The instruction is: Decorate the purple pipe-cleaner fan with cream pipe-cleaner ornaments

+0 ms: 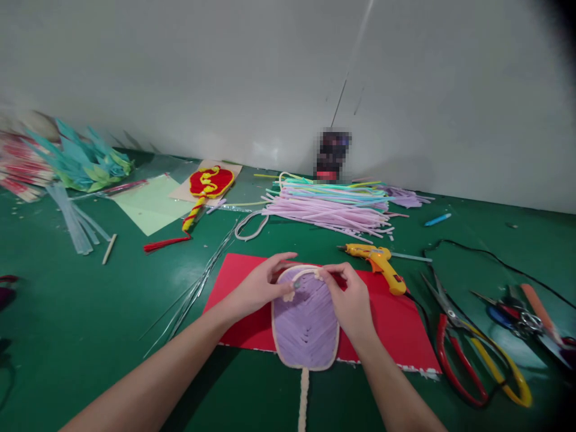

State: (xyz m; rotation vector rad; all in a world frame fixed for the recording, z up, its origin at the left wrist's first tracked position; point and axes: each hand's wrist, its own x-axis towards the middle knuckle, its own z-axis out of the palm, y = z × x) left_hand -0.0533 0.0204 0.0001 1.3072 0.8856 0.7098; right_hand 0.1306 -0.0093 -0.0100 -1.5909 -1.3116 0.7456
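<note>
A lilac hand fan [306, 330], covered in pipe cleaners with a cream edge and a twisted cream handle [303, 396], lies partly over a red sheet [391, 324]. Across its top arches a cream pipe cleaner [302, 275] with curled ends. My left hand [265, 282] is closed on the curled left end, its thumb on the front and its index finger reaching along the fan's upper edge. At the top right, my right hand [353, 297] pinches the other end against the fan between thumb and fingers.
Right of the sheet lie a yellow glue gun [380, 264], red-and-yellow-handled scissors [454, 318], pliers [517, 318] and a blue pen [437, 220]. Pipe cleaners [328, 210] are heaped behind. A red-and-yellow fan [211, 182], thin wires [202, 276] and glue sticks [74, 222] lie left.
</note>
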